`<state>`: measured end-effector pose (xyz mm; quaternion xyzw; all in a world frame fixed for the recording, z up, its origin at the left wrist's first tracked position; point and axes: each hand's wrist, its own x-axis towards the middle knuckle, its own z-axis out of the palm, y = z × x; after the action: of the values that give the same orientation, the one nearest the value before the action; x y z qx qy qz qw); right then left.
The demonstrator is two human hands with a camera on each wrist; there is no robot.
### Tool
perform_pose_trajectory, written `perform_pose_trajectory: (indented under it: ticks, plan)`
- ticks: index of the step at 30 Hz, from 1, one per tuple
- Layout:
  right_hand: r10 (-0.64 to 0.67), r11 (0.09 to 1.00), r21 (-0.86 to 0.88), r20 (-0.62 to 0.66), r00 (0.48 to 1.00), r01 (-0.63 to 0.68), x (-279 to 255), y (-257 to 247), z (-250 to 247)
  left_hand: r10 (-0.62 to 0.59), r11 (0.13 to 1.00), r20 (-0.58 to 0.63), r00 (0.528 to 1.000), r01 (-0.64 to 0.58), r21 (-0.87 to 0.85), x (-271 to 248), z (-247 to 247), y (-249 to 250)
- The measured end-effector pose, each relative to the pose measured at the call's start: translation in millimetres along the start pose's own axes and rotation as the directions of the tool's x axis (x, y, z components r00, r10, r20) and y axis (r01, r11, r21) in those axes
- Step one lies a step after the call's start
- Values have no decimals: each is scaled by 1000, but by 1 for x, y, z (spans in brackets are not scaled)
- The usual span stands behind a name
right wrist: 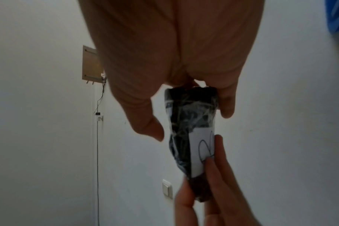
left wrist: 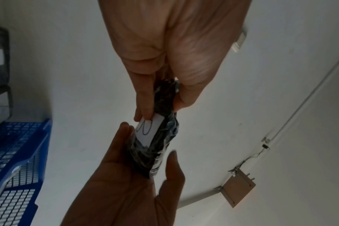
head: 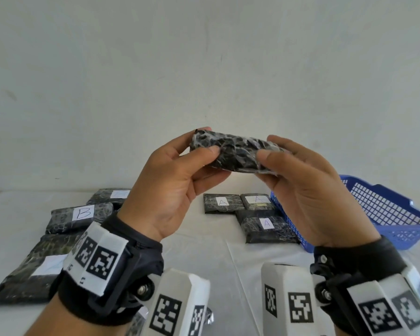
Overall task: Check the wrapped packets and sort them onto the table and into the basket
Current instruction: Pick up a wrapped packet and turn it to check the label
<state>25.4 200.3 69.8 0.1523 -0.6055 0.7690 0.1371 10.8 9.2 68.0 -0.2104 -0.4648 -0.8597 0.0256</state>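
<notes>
Left hand and right hand both hold packet up | grip: pinching ends | why: to read its label

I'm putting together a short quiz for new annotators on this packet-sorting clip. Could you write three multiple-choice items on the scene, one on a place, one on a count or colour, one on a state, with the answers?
1. Where does the basket stand?
A. at the table's right side
B. at the table's left side
C. on the floor

2. How many packets with a plainly readable A label lie just left of the basket?
A. one
B. three
C. five

3. How is the raised packet held?
A. lying in the basket
B. by one hand only
C. by both hands, one at each end

Answers:
1 A: in the head view the blue basket stands at the right, on the table.
2 B: three A packets lie together there.
3 C: the left hand and the right hand each grip an end, above the table.
</notes>
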Motion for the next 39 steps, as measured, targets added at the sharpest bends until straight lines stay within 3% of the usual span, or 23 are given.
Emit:
perform_pose_trajectory:
  ticks: [4,9,13,15,17,19,21,26,29,32,39]
  plan:
    - [-8,996,91,-58,998,13,2,0,3,-13,999,-9,1000,13,-31,2,-3,0]
    - [-3,981,196,-42,999,11,-1,-3,2,-41,998,-36,999,40,-38,2,-4,-2]
    - [-9,996,92,-74,997,16,0,-5,2,-59,997,-41,997,58,-41,2,-4,-2]
    - [-30,999,-41,-90,996,26,-1,-3,4,-78,995,-108,991,84,50,2,-4,-6]
    - [-110,967,-241,-112,988,81,-3,0,8,-75,962,-177,981,118,247,2,-3,-10]
    - [-178,920,-371,-102,979,128,-5,3,17,-41,849,-97,994,86,522,0,-2,-12]
    - [-149,929,-354,-81,986,111,-5,5,25,-60,770,17,998,36,637,-3,2,-11]
    - [-67,958,-280,0,998,64,-5,5,24,-38,875,37,999,15,484,-2,-2,-9]
    - [5,972,-236,91,996,17,-8,5,22,-112,951,85,990,83,297,-4,-2,-10]
    - [22,978,-207,178,984,16,-10,3,16,-150,971,129,980,122,204,-7,0,-11]
    - [-39,958,-277,110,993,68,-5,11,16,-161,969,40,986,150,195,-4,4,-19]
